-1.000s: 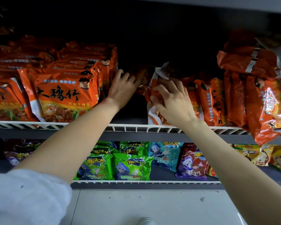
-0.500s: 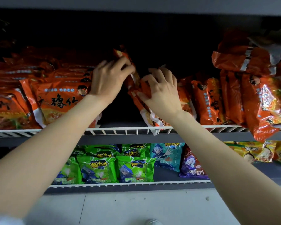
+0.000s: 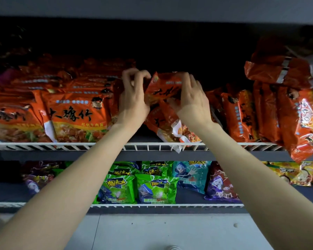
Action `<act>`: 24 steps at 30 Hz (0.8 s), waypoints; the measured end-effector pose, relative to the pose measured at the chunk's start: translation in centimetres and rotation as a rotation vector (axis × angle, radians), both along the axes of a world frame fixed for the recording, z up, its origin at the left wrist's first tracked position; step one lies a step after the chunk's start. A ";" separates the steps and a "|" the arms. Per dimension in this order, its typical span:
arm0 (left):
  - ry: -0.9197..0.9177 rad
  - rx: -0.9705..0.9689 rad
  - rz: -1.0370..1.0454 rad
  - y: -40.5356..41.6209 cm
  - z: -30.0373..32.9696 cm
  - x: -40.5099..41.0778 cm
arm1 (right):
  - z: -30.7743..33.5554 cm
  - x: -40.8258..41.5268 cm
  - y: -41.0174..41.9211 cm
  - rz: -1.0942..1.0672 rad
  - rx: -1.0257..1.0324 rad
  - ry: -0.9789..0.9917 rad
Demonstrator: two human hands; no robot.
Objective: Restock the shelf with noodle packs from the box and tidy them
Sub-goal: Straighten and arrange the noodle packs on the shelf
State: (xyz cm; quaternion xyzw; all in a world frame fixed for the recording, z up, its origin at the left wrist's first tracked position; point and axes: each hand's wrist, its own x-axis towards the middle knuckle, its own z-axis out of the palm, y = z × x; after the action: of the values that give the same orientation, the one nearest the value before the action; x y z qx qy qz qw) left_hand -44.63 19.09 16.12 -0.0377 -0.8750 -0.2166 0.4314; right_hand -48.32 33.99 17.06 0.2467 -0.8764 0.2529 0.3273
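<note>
Done: I saw the upper shelf [image 3: 152, 146] stocked at frame left with an orange stack [image 3: 74, 112], more packs at right.
In hand: left hand [image 3: 132, 98] and right hand [image 3: 192, 100] both pinched one noodle pack [image 3: 163, 87], frame centre, above a slumped pack [image 3: 168, 127].
Left: I judged the centre gap untidy; box not in view.

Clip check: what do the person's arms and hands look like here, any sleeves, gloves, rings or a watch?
Both forearms are bare right up to the frame's edge; no sleeve shows in this picture. The left hand and the right hand wear no gloves. No ring, watch, bracelet or wristband is visible on either. The fingernails look short, though the dim light makes any polish impossible to judge.
</note>
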 end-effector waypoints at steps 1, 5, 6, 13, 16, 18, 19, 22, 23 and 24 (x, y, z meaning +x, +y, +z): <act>-0.010 0.064 -0.012 0.2 -0.2 0.1 | 0.2 -0.6 0.0 -0.021 0.088 -0.070; -0.319 0.104 0.196 0.3 -0.6 -0.6 | 0.9 -2.6 -1.0 -0.046 0.381 -0.053; -0.372 0.069 0.255 0.2 -0.7 -0.7 | 0.9 -2.9 -1.3 -0.038 0.414 -0.027; -0.241 0.435 -0.063 0.8 -1.0 -2.1 | 0.2 -4.3 -1.1 -0.085 0.380 0.120; -0.252 0.580 -0.169 1.1 -0.3 -3.6 | 0.9 -5.1 -1.1 -0.173 0.425 0.047; -0.298 0.624 -0.186 1.2 0.3 -4.7 | 1.6 -5.9 -2.1 -0.205 0.426 -0.002; -0.324 0.624 -0.199 1.2 0.5 -5.1 | 1.8 -6.3 -2.8 -0.196 0.404 -0.041; -0.405 0.628 -0.195 0.9 0.7 -5.6 | 1.8 -7.0 -4.7 -0.068 0.254 -0.213; -0.420 0.641 -0.180 0.5 0.6 -5.5 | 1.6 -7.1 -5.0 -0.008 0.228 -0.238; -0.419 0.658 -0.176 0.3 0.2 -5.3 | 1.4 -7.1 -5.1 0.045 0.221 -0.248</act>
State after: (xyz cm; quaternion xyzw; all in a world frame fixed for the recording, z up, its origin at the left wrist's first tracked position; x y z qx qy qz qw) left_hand -49.92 19.37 16.36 0.0727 -0.8214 -0.5243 0.2124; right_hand -55.42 28.92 18.42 0.2679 -0.9268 0.1907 0.1817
